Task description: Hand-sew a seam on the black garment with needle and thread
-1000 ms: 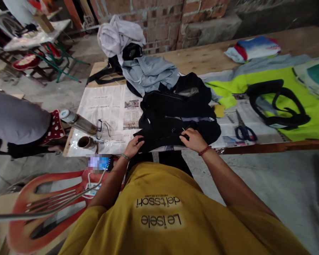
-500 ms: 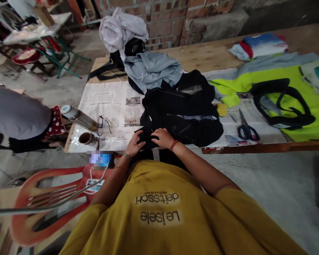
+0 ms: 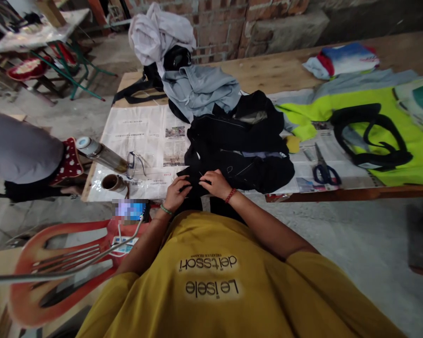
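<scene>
With the left hand point(image 3: 178, 192), holding the near left corner of the black garment point(image 3: 239, 169) between thumb and bent fingers. With the right hand point(image 3: 216, 184), reaching in just beside the left, over the same part of the garment, thumb and fingertips drawn close together; cannot tell whether pinching cloth or something thin, too small to make out. On the left wrist, a green bracelet point(image 3: 165, 210); on the right, a red one.

Under the garment, newspaper point(image 3: 137, 126) along the front edge of a wooden desk point(image 3: 268, 65). Left of the garment, a pair of glasses point(image 3: 136, 165), then a tilted-looking bottle point(image 3: 102, 154) and a brown cup point(image 3: 113, 183). Just beyond the garment, a crumpled grey top point(image 3: 204, 89); farther beyond, a heap of pale cloth point(image 3: 158, 35). At the garment's right side, a small yellow piece point(image 3: 292, 144); farther right, scissors point(image 3: 326, 173), then bright yellow-green cloth point(image 3: 419, 159) with a black loop point(image 3: 357, 112) on top. Below and left of the garment, off the desk, a lit phone point(image 3: 137, 212) near a red chair point(image 3: 24, 281). Well left of the garment, part of another person in grey point(image 3: 21, 145)
</scene>
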The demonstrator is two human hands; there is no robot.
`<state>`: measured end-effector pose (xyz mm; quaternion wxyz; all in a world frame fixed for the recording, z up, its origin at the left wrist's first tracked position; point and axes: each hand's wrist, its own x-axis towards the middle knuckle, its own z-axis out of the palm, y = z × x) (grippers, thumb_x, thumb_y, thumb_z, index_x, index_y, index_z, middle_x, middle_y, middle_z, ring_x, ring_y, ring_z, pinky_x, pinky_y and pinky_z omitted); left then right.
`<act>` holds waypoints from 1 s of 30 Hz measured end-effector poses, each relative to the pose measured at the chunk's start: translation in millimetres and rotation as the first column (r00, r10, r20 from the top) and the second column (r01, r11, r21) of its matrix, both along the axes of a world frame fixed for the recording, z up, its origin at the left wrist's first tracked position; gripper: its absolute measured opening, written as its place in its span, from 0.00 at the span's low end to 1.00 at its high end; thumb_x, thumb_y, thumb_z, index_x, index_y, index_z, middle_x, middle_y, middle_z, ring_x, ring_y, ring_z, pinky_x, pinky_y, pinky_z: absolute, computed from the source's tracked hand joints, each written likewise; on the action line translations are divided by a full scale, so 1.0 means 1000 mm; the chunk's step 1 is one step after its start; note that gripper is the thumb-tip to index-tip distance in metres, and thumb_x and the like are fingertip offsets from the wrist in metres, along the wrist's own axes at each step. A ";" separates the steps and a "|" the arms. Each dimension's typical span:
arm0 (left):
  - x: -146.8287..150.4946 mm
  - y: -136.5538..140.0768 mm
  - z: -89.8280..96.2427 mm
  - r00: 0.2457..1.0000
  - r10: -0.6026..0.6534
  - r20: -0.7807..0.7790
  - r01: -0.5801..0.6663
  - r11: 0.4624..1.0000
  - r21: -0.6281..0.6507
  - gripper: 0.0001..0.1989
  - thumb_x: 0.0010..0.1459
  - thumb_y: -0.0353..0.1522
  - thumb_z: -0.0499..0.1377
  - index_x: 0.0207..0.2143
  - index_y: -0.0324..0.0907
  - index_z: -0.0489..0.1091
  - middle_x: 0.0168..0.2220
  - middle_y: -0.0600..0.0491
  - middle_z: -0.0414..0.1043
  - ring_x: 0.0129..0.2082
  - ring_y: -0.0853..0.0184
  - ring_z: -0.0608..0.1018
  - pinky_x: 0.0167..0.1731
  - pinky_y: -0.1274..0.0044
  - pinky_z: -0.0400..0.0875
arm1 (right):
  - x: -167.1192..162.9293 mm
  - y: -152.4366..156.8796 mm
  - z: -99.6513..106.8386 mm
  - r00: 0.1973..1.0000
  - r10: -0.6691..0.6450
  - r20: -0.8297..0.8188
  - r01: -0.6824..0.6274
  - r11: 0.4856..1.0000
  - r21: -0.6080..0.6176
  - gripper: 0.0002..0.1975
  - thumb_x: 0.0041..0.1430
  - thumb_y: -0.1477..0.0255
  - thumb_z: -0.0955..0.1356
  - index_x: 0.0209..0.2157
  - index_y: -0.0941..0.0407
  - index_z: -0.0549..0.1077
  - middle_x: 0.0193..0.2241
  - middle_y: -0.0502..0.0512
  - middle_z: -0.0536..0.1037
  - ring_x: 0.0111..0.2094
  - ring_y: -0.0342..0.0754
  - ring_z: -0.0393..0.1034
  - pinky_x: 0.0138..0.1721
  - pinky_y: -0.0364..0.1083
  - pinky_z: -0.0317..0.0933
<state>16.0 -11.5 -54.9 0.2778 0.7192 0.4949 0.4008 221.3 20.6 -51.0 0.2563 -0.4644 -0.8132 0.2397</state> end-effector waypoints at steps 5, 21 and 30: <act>0.001 0.001 0.014 0.997 -0.071 -0.024 0.071 0.997 0.006 0.05 0.57 0.33 0.59 0.33 0.41 0.72 0.47 0.47 0.73 0.46 0.64 0.76 0.46 0.71 0.71 | 0.000 -0.003 0.006 0.997 0.075 0.032 -0.076 0.997 0.025 0.07 0.55 0.73 0.70 0.37 0.56 0.77 0.35 0.55 0.78 0.39 0.47 0.69 0.45 0.48 0.50; 0.013 0.005 0.002 0.888 0.194 0.417 0.031 0.880 -0.474 0.25 0.48 0.34 0.62 0.50 0.42 0.64 0.34 0.54 0.69 0.32 0.70 0.72 0.33 0.78 0.68 | 0.011 0.003 0.003 0.985 -0.068 -0.158 0.023 0.963 -0.269 0.05 0.52 0.76 0.69 0.32 0.56 0.78 0.33 0.52 0.79 0.36 0.43 0.71 0.45 0.45 0.59; 0.025 0.006 0.003 0.939 0.242 0.245 -0.061 0.817 -0.573 0.14 0.43 0.39 0.66 0.31 0.40 0.73 0.26 0.57 0.69 0.27 0.71 0.69 0.28 0.80 0.63 | 0.014 0.002 0.008 0.973 -0.071 -0.218 0.000 0.951 -0.310 0.06 0.54 0.75 0.68 0.31 0.58 0.78 0.34 0.54 0.79 0.37 0.43 0.72 0.44 0.43 0.62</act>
